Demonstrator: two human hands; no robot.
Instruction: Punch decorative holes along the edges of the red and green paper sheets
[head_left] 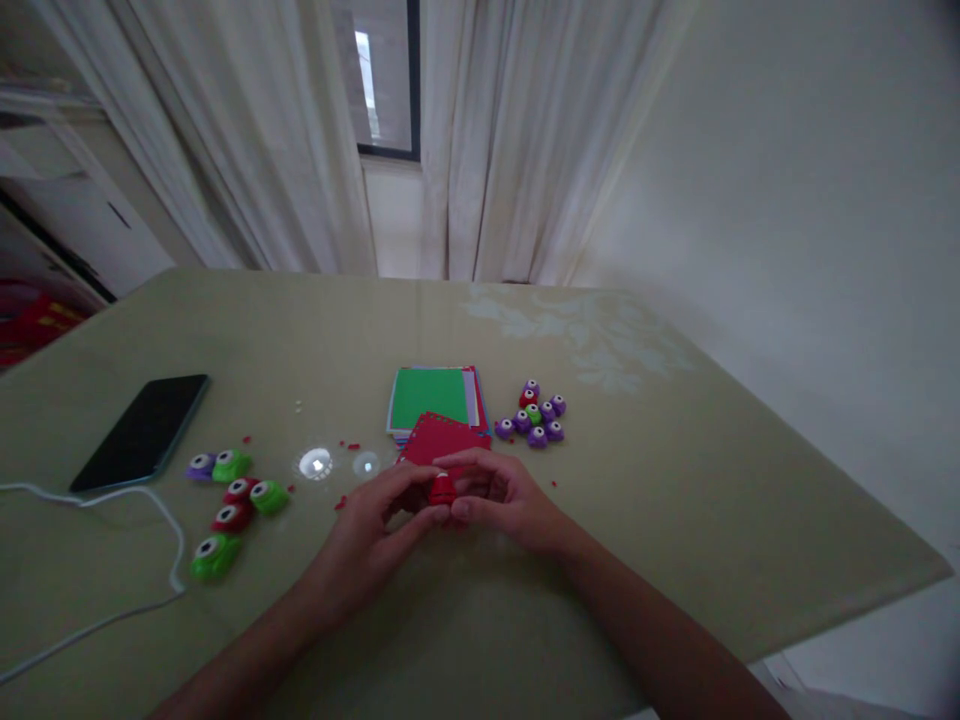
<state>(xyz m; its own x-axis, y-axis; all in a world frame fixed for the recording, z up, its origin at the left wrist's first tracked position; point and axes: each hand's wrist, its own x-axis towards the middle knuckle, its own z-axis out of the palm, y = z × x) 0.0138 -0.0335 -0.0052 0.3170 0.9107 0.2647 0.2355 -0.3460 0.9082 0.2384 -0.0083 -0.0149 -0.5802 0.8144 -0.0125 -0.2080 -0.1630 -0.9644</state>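
The left hand (366,520) and right hand (511,498) each have their grip pinched on one little red toy (442,488), by one red sheet (442,436) over the worktop (645,540). Six eyed toys (232,516) sit left, nine eyed toys (538,437) right (seven are purple!). Fingers hide the red toy's sides, so its direction and long axis can't be told.

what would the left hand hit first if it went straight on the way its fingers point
First, the small red object that the left hand seems to hold; past that, probably the right hand, though depth is unclear from this one view.
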